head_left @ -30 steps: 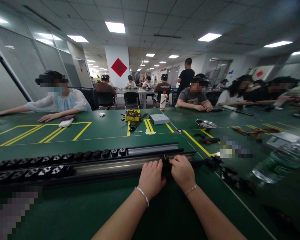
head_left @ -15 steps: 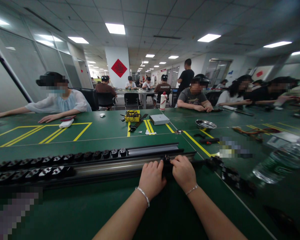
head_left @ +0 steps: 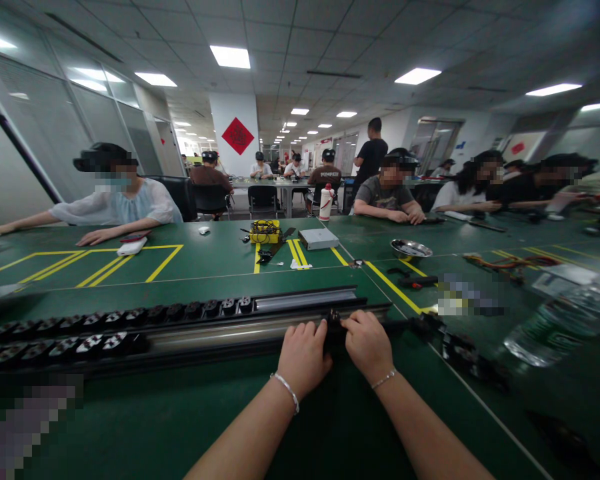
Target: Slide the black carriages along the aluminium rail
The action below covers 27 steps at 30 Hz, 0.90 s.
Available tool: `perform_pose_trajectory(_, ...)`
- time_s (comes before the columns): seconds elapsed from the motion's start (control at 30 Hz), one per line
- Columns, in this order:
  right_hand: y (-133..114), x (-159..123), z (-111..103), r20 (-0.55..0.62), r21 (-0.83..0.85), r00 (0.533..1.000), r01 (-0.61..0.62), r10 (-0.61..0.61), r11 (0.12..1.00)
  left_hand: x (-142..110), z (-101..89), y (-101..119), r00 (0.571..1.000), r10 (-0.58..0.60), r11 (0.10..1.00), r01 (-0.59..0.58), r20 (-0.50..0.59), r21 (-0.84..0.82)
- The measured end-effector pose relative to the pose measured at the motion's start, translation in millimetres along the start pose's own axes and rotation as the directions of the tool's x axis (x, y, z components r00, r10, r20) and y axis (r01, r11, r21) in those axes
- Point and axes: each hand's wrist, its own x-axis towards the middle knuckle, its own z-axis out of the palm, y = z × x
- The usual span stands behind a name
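Two long metal rails lie side by side across the green table (head_left: 180,413). The near rail (head_left: 215,337) carries a row of small black sliders (head_left: 70,345) at its left end; the far rail (head_left: 300,299) carries another row. My left hand (head_left: 303,357) and my right hand (head_left: 367,347) rest on the near rail, fingers curled, pinching one small black slider (head_left: 334,323) between them. Each wrist wears a thin bracelet.
Loose black sliders (head_left: 460,353) lie to the right, beside a lying plastic water bottle (head_left: 555,330). Further back are a metal bowl (head_left: 411,249), a grey box (head_left: 319,237) and a yellow tray of cables (head_left: 265,231). Several people sit around the tables.
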Motion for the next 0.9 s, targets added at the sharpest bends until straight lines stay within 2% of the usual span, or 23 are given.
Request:
perform_pose_trajectory(0.27, 0.3, 0.1, -1.4, 0.007, 0.0, 1.0, 0.004, -0.004, 1.0, 0.4, 2.7, -1.0, 0.999, 0.014, 1.0, -0.014, -0.04, 0.0)
perform_pose_trajectory(0.9, 3.1, -2.0, -0.1, -0.011, 0.0, 1.0, -0.015, 0.015, 1.0, 2.3, 0.0, 0.1, 1.0, -0.003, 0.999, 0.002, 0.018, 0.034)
